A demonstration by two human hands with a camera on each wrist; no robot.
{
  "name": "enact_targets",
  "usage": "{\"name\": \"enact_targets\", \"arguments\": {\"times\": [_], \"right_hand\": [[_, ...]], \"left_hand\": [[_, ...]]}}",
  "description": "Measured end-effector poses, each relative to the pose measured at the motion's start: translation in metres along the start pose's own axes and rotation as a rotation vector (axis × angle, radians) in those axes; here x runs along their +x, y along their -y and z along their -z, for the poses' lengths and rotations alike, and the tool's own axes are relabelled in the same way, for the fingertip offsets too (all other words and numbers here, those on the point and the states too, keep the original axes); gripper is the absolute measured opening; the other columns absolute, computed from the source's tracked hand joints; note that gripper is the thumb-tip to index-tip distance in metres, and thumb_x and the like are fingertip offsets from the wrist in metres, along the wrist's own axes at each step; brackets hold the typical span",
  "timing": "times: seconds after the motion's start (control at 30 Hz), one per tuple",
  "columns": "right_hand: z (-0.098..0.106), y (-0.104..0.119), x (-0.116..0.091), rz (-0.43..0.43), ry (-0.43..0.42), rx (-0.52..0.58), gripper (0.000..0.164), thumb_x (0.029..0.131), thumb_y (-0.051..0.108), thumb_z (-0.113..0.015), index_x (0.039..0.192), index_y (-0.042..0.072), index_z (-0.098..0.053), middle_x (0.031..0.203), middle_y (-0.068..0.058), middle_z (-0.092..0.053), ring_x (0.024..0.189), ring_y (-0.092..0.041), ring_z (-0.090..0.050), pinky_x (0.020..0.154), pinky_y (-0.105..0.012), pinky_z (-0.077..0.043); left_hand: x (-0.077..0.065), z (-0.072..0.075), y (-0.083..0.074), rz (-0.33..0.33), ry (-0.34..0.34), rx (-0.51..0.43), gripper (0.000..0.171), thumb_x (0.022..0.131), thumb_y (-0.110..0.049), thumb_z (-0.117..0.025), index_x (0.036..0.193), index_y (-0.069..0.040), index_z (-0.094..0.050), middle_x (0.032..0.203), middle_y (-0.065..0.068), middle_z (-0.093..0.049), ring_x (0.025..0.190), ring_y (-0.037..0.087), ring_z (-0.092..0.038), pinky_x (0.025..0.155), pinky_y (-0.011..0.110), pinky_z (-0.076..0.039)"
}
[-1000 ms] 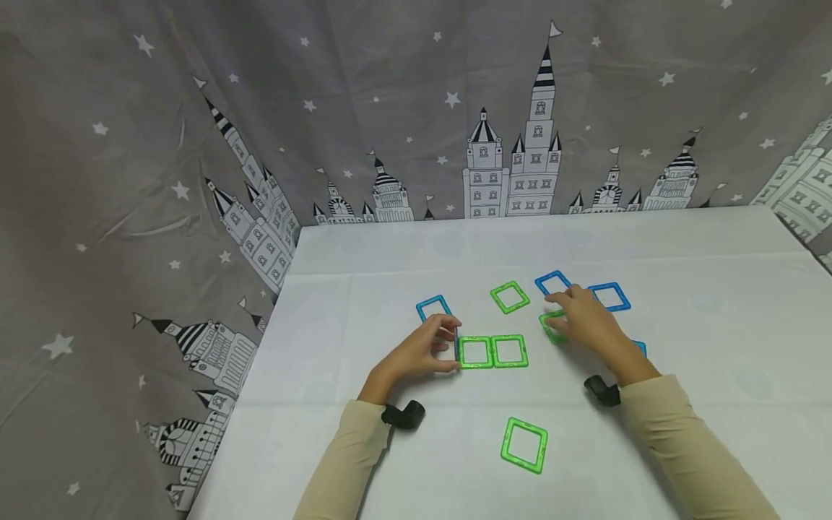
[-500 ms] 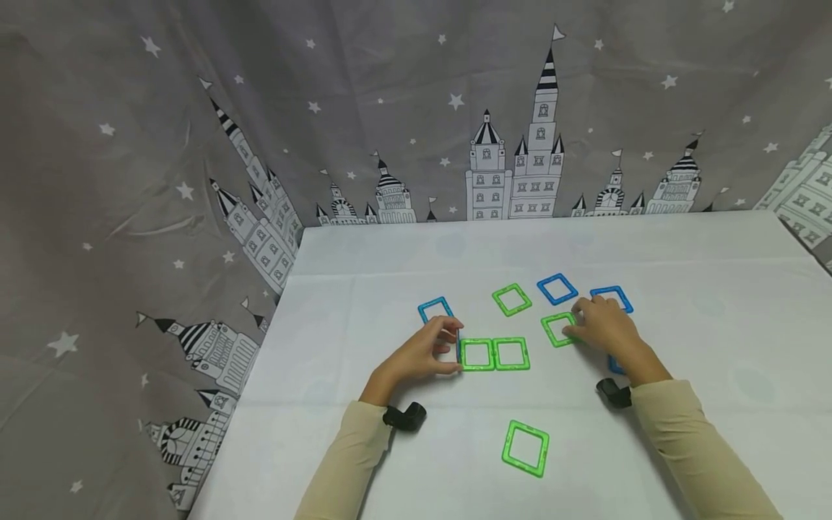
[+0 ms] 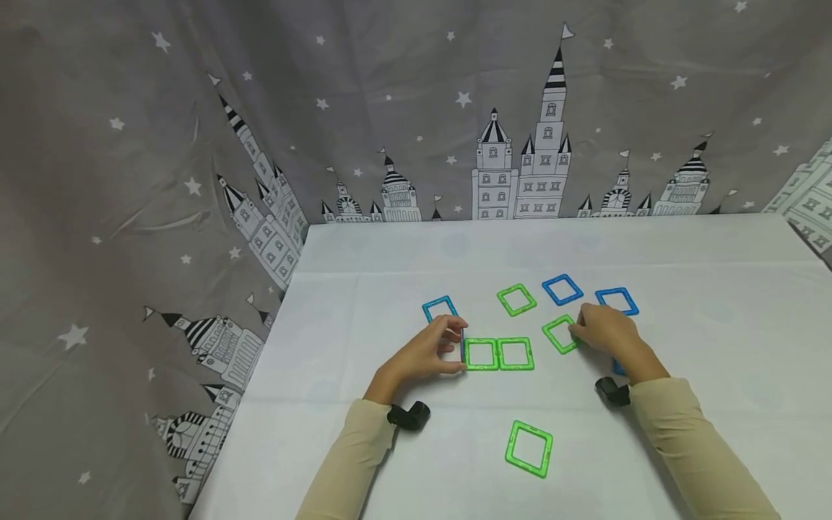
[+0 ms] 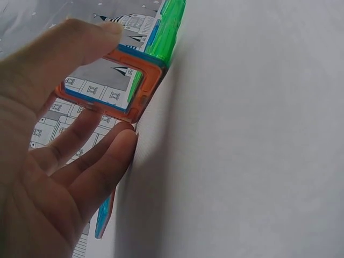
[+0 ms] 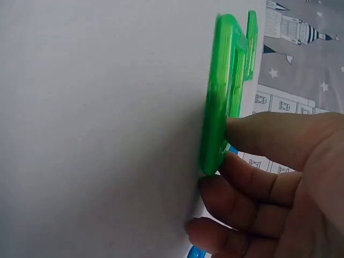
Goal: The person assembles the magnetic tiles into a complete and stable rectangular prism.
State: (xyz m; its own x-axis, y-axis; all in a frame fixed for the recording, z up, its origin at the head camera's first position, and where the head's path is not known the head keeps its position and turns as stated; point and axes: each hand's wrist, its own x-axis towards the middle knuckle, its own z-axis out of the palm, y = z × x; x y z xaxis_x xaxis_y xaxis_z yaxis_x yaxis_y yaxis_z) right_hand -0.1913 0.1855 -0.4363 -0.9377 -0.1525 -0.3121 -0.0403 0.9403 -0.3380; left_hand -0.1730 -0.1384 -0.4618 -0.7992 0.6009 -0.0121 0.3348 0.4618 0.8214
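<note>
My left hand [image 3: 425, 352] holds a square magnetic tile [image 4: 150, 75] on edge between thumb and fingers. That tile is an orange frame with a blue edge in the left wrist view. It stands at the left end of two green square tiles [image 3: 481, 369] [image 3: 516, 369] lying side by side. My right hand [image 3: 607, 331] pinches the right corner of another green tile [image 5: 215, 97], thumb on top and fingertips at its lower edge. In the head view this green tile [image 3: 551, 335] lies to the right of the row.
A blue tile [image 3: 427, 312] lies behind my left hand. At the back are a green tile [image 3: 505, 306] and two blue tiles [image 3: 552, 292] [image 3: 630, 301]. Another blue tile [image 3: 619, 369] is partly under my right wrist. A green tile [image 3: 510, 448] lies near the front of the white table [image 3: 416, 477].
My right hand has shifted right, off the blue tile at the back, and now pinches the green tile's right corner. The left hand keeps its hold on the upright tile.
</note>
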Motion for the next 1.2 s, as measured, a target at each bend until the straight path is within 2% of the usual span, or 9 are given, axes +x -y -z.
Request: {"name": "enact_targets", "arguments": {"times": [0.2, 0.33, 0.5, 0.6, 0.83, 1.0, 1.1, 1.2], "right_hand": [[0.008, 0.009, 0.003, 0.037, -0.032, 0.006, 0.024, 0.087, 0.023, -0.057, 0.089, -0.001, -0.057, 0.074, -0.009, -0.057, 0.062, -0.019, -0.049, 0.049, -0.026, -0.038], [0.016, 0.024, 0.005, 0.104, -0.067, 0.019, 0.022, 0.086, 0.023, -0.060, 0.089, 0.001, -0.057, 0.077, -0.009, -0.059, 0.063, -0.019, -0.049, 0.052, -0.026, -0.039], [0.021, 0.044, 0.011, 0.199, -0.084, 0.013, 0.026, 0.086, 0.020, -0.062, 0.101, -0.002, -0.063, 0.085, -0.013, -0.063, 0.070, -0.020, -0.055, 0.058, -0.030, -0.047], [0.021, 0.056, 0.013, 0.256, -0.098, 0.003, 0.024, 0.086, 0.018, -0.063, 0.101, -0.001, -0.065, 0.084, -0.011, -0.064, 0.070, -0.019, -0.055, 0.059, -0.031, -0.048], [0.010, 0.091, 0.011, 0.393, -0.156, 0.002, 0.015, 0.084, 0.018, -0.065, 0.091, 0.004, -0.067, 0.079, -0.004, -0.060, 0.070, -0.016, -0.051, 0.059, -0.028, -0.045], [-0.001, 0.108, 0.011, 0.521, -0.215, -0.041, 0.012, 0.083, 0.019, -0.066, 0.086, 0.008, -0.066, 0.076, -0.001, -0.059, 0.070, -0.013, -0.052, 0.061, -0.027, -0.047], [-0.007, 0.113, 0.012, 0.557, -0.233, -0.066, 0.011, 0.083, 0.020, -0.067, 0.085, 0.009, -0.066, 0.076, 0.000, -0.058, 0.069, -0.013, -0.052, 0.061, -0.026, -0.047], [-0.012, 0.117, 0.012, 0.571, -0.240, -0.087, 0.011, 0.082, 0.020, -0.068, 0.084, 0.010, -0.066, 0.077, 0.000, -0.059, 0.070, -0.012, -0.054, 0.062, -0.025, -0.048]], "left_hand": [[0.000, 0.000, -0.001, -0.005, -0.004, 0.001, 0.060, 0.074, -0.010, -0.075, 0.124, -0.008, -0.041, 0.119, 0.010, -0.047, 0.107, 0.022, -0.054, 0.091, 0.028, -0.050], [0.000, 0.000, -0.001, -0.013, -0.007, 0.023, 0.060, 0.074, -0.011, -0.075, 0.123, -0.008, -0.041, 0.118, 0.010, -0.047, 0.103, 0.020, -0.055, 0.089, 0.023, -0.050], [-0.001, -0.002, -0.001, -0.015, -0.007, 0.037, 0.061, 0.074, -0.012, -0.075, 0.124, -0.008, -0.040, 0.119, 0.009, -0.047, 0.103, 0.019, -0.055, 0.089, 0.021, -0.049], [-0.001, -0.001, -0.003, -0.013, -0.003, 0.046, 0.061, 0.074, -0.012, -0.075, 0.124, -0.009, -0.041, 0.119, 0.008, -0.046, 0.104, 0.018, -0.056, 0.089, 0.020, -0.049], [-0.003, -0.002, -0.004, 0.007, -0.013, 0.044, 0.065, 0.073, -0.012, -0.076, 0.127, -0.008, -0.039, 0.119, 0.009, -0.047, 0.104, 0.017, -0.056, 0.090, 0.020, -0.049], [-0.003, -0.002, -0.003, 0.021, -0.026, 0.012, 0.075, 0.073, -0.007, -0.076, 0.133, -0.003, -0.030, 0.120, 0.016, -0.048, 0.105, 0.025, -0.057, 0.092, 0.032, -0.049], [-0.002, -0.003, -0.001, 0.015, -0.027, -0.017, 0.078, 0.072, -0.005, -0.076, 0.134, -0.001, -0.029, 0.120, 0.019, -0.048, 0.105, 0.029, -0.057, 0.092, 0.039, -0.049], [-0.002, -0.003, 0.000, 0.014, -0.026, -0.008, 0.079, 0.072, -0.008, -0.077, 0.135, -0.004, -0.029, 0.119, 0.015, -0.049, 0.105, 0.025, -0.057, 0.091, 0.034, -0.050]]}}
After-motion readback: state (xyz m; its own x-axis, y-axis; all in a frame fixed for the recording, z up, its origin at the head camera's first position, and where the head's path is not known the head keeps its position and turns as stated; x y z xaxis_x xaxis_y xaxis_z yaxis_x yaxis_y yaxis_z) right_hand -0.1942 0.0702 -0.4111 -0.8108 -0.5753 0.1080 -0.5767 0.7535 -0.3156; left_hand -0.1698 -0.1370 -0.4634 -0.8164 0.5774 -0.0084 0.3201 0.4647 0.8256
